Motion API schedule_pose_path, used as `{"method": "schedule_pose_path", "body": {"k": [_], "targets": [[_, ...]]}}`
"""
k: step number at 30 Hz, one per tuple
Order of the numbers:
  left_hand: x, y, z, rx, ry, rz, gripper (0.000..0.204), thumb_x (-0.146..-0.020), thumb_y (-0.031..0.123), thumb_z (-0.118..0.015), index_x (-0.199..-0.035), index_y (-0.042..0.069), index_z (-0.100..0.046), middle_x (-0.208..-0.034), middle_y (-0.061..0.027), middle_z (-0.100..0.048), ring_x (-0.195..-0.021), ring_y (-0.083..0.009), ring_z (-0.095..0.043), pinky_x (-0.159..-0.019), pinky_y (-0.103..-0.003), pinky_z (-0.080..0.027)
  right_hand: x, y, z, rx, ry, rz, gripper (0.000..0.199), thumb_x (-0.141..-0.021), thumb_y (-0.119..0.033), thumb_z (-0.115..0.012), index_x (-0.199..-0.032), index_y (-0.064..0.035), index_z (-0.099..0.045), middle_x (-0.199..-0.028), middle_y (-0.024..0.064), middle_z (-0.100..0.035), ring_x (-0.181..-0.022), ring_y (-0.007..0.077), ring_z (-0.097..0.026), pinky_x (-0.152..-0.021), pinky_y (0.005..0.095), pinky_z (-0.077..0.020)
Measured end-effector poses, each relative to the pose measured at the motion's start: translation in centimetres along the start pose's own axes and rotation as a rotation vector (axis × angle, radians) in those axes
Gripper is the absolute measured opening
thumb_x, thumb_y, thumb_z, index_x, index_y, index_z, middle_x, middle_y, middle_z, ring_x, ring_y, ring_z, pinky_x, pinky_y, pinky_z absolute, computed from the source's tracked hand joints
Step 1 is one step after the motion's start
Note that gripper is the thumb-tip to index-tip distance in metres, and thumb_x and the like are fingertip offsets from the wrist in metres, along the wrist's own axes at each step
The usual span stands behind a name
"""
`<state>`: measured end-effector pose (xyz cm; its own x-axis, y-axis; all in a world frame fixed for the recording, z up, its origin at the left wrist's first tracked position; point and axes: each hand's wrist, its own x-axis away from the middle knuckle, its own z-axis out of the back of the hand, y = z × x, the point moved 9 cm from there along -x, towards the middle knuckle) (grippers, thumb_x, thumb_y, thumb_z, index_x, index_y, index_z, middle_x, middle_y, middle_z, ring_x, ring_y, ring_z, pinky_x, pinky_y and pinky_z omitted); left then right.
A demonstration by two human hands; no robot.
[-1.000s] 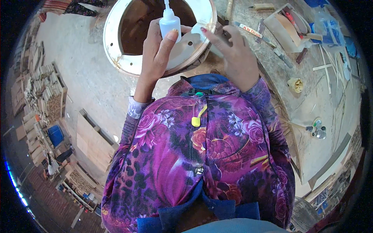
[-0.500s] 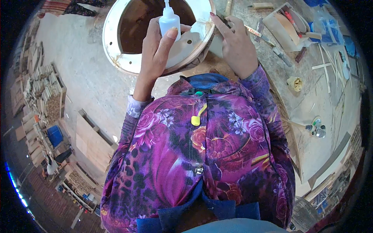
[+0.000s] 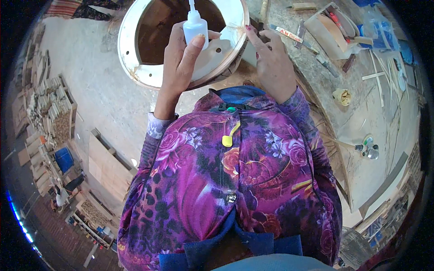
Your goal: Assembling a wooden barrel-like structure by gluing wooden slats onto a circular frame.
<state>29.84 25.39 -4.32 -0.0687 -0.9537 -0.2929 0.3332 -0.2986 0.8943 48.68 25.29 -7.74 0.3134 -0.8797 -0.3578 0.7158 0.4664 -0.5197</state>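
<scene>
A white translucent squeeze bottle [image 3: 195, 32] with a thin nozzle is upright in my left hand [image 3: 180, 63], whose fingers and thumb wrap round it. Beneath it lies a large round piece with a white face [image 3: 158, 74], a wide dark brown opening and several small holes. Its outer edge looks like wood, and brownish smears mark the face in places. My right hand [image 3: 275, 67] is at the right edge of this piece. Its index finger stretches out and touches the rim, while the other fingers are apart and partly bent. A dark shape beside those fingers is unclear.
A flat brush [image 3: 323, 63] lies on the grey floor to the right, near an open box [image 3: 312, 27] of tools. Farther right are thin wood strips [image 3: 377, 77], a small cup [image 3: 342, 96] and a clear glass-like object [image 3: 371, 149]. Stacked wood pieces [image 3: 54, 104] stand at left.
The bottle and my left hand have shifted slightly left and down relative to the view. My right hand has lowered a little, its index finger still at the rim.
</scene>
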Motion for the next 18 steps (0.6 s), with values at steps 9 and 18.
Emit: {"method": "schedule_pose_path", "body": {"k": [9, 18], "targets": [[0.0, 0.5, 0.0, -0.005, 0.002, -0.007, 0.045, -0.099, 0.042, -0.048, -0.117, 0.000, -0.048, -0.100, -0.0085, -0.071, -0.096, -0.0165, -0.061, -0.086, -0.030, -0.046, -0.9, -0.9, 1.0, 0.025, 0.068, 0.064, 0.064, -0.078, 0.001, -0.056, -0.137, -0.0240, -0.053, -0.120, 0.0157, -0.048, -0.105, 0.0367, -0.054, -0.087, 0.0420, -0.0515], [0.0, 0.1, 0.1, 0.008, -0.006, 0.009, 0.046, -0.099, 0.041, -0.049, -0.119, 0.000, -0.047, -0.099, -0.0088, -0.071, -0.095, -0.0168, -0.062, -0.086, -0.031, -0.046, -1.2, -1.1, -0.1, 0.087, -0.020, 0.044, 0.062, -0.078, 0.000, -0.056, -0.135, -0.0236, -0.053, -0.121, 0.0162, -0.047, -0.105, 0.0377, -0.053, -0.088, 0.0432, -0.0507]]}}
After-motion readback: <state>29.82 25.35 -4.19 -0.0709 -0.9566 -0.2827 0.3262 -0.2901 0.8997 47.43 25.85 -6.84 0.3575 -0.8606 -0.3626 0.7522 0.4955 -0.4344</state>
